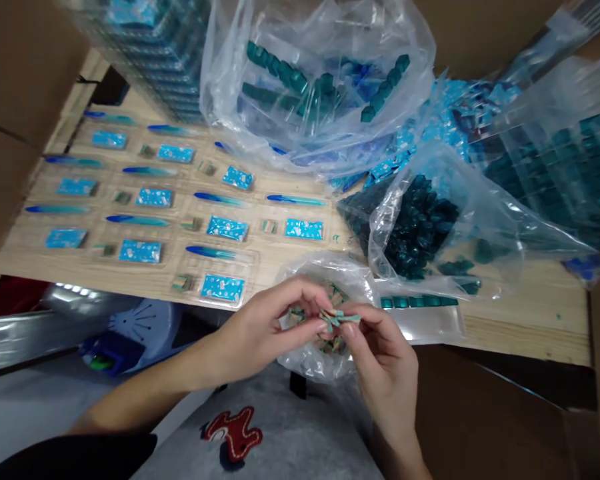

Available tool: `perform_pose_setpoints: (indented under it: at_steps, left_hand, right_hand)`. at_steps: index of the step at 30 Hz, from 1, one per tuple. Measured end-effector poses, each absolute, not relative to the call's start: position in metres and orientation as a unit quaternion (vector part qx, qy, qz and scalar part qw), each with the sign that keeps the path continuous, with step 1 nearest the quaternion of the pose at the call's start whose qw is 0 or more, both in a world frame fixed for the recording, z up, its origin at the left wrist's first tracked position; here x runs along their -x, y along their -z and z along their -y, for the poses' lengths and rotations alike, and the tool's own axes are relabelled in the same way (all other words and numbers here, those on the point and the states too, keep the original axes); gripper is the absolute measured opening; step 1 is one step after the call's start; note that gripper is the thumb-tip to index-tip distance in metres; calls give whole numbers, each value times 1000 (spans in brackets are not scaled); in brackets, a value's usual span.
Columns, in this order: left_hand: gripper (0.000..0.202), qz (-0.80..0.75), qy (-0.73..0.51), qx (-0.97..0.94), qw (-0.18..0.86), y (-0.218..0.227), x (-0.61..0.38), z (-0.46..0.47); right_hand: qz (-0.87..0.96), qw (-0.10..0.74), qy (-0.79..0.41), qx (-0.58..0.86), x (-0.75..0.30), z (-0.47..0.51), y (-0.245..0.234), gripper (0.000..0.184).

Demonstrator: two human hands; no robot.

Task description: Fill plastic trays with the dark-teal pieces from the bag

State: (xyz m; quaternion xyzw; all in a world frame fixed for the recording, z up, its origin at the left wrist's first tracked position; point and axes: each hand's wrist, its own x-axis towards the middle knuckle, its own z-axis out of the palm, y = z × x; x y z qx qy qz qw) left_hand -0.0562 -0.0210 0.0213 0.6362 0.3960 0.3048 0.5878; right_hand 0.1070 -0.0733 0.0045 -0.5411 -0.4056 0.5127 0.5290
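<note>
Grey garment point(300, 440) with a red appliqué point(233, 433), lowest in view: log that first?

— Logged. Next entries: left hand point(260, 327) and right hand point(385, 363), both raised above it. State?

— Both grasping. Thumb and fingertips of each hand pinch one small folded strip point(339, 320) from either end, with the other fingers curled; neither hand is released.

— Location of the strip?

— Between the hands, directly over a clear plastic bag point(300, 357) of similar small pieces point(335, 343), which sits at the front edge of a pine board point(525, 333).

— Handling notes?

— Likely very light and thin, flexible rather than stiff, perhaps paper or soft plastic, though the material cannot be told from here. Its slim ends look the surest hold, pinched lightly, since a hard squeeze could crease it.

— Appearance?

— Narrow, teal with pale patches, bent near the middle; the fingers hide the finer detail.

— Surroundings?

— On the board, rows of blister trays point(253, 257) hold blue cards point(227, 288) and blue-tipped strips point(213, 252); to the right, a clear tray point(445, 327) of teal blocks point(417, 302) lies near a bag point(480, 267) of dark teal pieces point(415, 227).
</note>
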Motion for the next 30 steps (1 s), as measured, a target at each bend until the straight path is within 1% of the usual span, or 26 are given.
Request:
perform_pose_setpoints:
  at_steps: [6, 11, 15, 19, 22, 24, 28, 30]
  left_hand:
    - [22, -382, -373, -645, 546, -14, 55, 29]
    - [17, -377, -393, -697, 466, -7, 54, 29]
    - [12, -372, -412, -724, 410, -9, 53, 28]
    - [8, -347, -390, -752, 402, -11, 56, 27]
    - [20, -347, -363, -762, 409, -12, 59, 29]
    - [22, -360, -361, -754, 413, -11, 60, 30]
    - [9, -388, -371, -734, 417, -12, 59, 32]
    - [8, -388, -360, -742, 410, -14, 59, 32]
  right_hand:
    - [406, 526, -518, 539, -108, 72, -6, 17]
    - [439, 513, -509, 534, -110, 72, -5, 17]
    - [415, 521, -539, 515, -109, 70, -3, 18]
    - [375, 522, -568, 514, -107, 71, -3, 20]
    - [360, 521, -597, 493, -106, 71, -2, 20]
    - [357, 522, -603, 486, -105, 70, -2, 19]
    - [375, 525, -578, 499, -104, 69, -3, 17]
    - [392, 524, -559, 509, -104, 68, -4, 19]
